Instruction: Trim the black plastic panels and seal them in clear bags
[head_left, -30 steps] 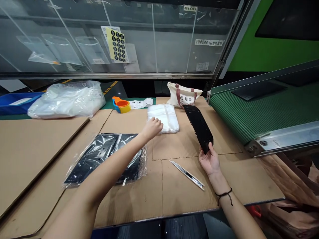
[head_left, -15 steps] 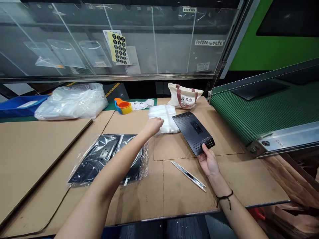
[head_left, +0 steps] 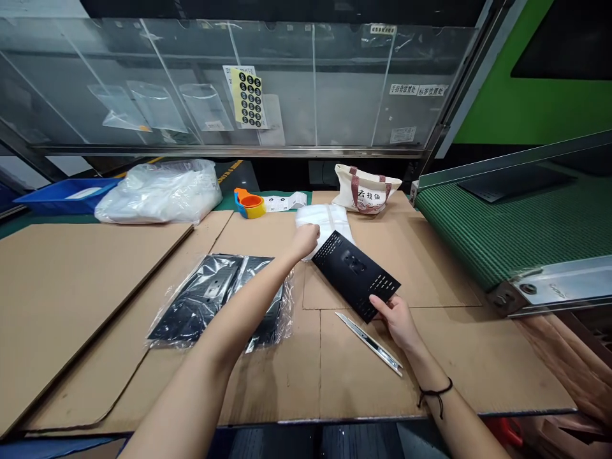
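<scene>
My right hand [head_left: 396,319] grips a black perforated panel [head_left: 342,274] by its near right corner, thumb on top. The panel is tilted, with rows of slots at both ends and a recessed part in its middle. My left hand [head_left: 305,241] is closed at the left edge of a stack of clear plastic bags [head_left: 325,217]; what its fingers hold, if anything, is hidden. Under my left forearm lie black panels in clear plastic [head_left: 196,306], partly covered by the arm. A silver utility knife [head_left: 369,343] rests on the cardboard below the held panel.
A green conveyor belt [head_left: 471,223] stands at the right, carrying a dark panel [head_left: 516,182]. Along the back are a cloth bag [head_left: 367,190], an orange-and-yellow tape dispenser [head_left: 249,204], a large plastic bundle [head_left: 157,191] and a blue tray [head_left: 62,197]. Thick cardboard [head_left: 81,287] lies left.
My right hand has turned the black panel flatter and brought it left, closer to my left hand. My left hand remains closed at the bag stack. The whole view has shifted slightly.
</scene>
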Action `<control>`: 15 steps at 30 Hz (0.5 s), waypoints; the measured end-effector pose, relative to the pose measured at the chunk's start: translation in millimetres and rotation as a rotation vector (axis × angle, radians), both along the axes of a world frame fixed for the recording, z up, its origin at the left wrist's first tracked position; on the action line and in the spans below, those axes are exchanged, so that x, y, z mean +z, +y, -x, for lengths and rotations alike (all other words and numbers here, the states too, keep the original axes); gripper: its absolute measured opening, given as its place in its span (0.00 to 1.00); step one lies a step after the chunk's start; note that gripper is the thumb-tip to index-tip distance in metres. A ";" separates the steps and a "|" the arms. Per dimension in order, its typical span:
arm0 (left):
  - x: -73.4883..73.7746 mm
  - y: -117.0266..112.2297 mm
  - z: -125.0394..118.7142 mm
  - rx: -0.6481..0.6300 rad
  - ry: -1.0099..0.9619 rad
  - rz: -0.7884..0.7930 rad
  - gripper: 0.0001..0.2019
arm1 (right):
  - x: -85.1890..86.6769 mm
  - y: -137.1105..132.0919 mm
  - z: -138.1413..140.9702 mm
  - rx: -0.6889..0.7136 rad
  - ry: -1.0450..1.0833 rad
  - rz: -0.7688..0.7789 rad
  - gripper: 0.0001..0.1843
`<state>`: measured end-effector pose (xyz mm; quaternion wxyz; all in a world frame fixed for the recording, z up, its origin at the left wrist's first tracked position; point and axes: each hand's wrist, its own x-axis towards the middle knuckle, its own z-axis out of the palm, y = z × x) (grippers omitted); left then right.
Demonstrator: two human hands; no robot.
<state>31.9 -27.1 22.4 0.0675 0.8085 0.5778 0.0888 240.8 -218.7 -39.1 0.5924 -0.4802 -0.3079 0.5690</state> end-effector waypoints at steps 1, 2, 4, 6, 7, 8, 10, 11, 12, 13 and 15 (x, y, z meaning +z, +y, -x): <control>1.1 0.1 -0.3 0.012 -0.014 -0.001 0.13 | -0.1 0.7 1.4 0.014 0.002 0.014 0.23; 2.4 0.2 -0.6 0.023 -0.029 -0.003 0.13 | -0.1 1.6 2.6 0.020 0.006 0.027 0.24; 5.6 0.5 -1.5 0.038 -0.060 -0.006 0.12 | 0.1 3.5 4.6 0.017 0.023 0.049 0.26; 9.0 1.2 -2.5 0.043 -0.096 -0.008 0.11 | 0.7 4.9 6.1 0.005 0.043 0.065 0.27; 10.7 1.6 -2.9 0.044 -0.116 -0.012 0.11 | 1.1 5.2 6.8 0.000 0.053 0.070 0.27; 12.3 2.0 -3.1 0.047 -0.139 -0.018 0.11 | 1.5 5.4 7.5 -0.005 0.063 0.074 0.27; 15.3 2.5 -2.5 0.060 -0.191 -0.044 0.10 | 2.0 5.3 8.5 -0.015 0.082 0.078 0.27; 16.6 2.4 -1.4 0.068 -0.218 -0.061 0.10 | 2.0 5.1 8.7 -0.020 0.092 0.078 0.27; 17.7 2.2 0.2 0.077 -0.248 -0.079 0.10 | 1.7 5.1 8.8 -0.027 0.101 0.076 0.27; 18.7 1.9 2.2 0.085 -0.278 -0.096 0.09 | 1.2 5.1 8.6 -0.036 0.111 0.073 0.26; 20.0 1.2 6.9 0.098 -0.346 -0.127 0.07 | -0.4 5.6 7.8 -0.062 0.130 0.062 0.25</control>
